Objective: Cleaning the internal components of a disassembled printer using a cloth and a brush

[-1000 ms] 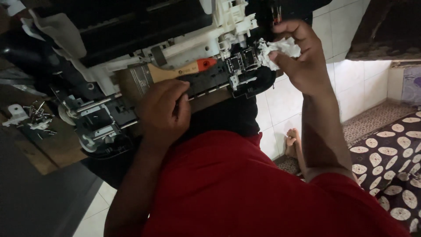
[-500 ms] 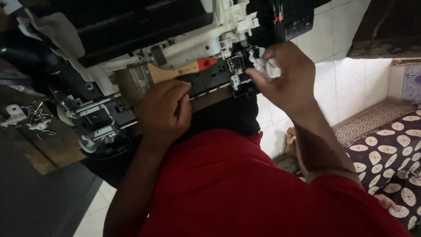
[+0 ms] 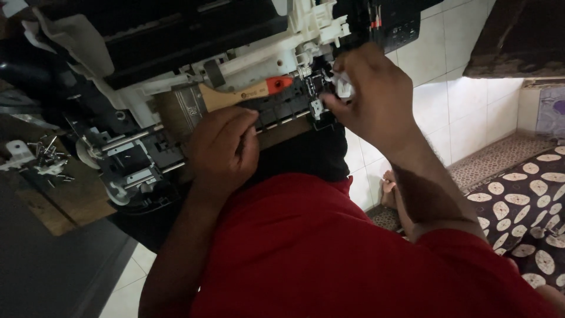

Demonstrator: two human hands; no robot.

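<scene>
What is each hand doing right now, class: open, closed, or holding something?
Left hand: curled shut on the black frame of the opened machine.
Right hand: fingers pinched on a small white part at the machine's end.

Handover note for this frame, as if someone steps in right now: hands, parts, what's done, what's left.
Left hand: closed, resting on the black assembly of the opened machine, bracing it.
Right hand: fingers pinching a small white part at the assembly's right end.
Brush with wooden handle and orange tip lies on the machine just above the left hand.
Loose screws sit in a pile on the wooden table, far left.
Done: machine is opened, screws out.
Left: white part is not visibly seated; whether it is going in or coming out cannot be told.
</scene>
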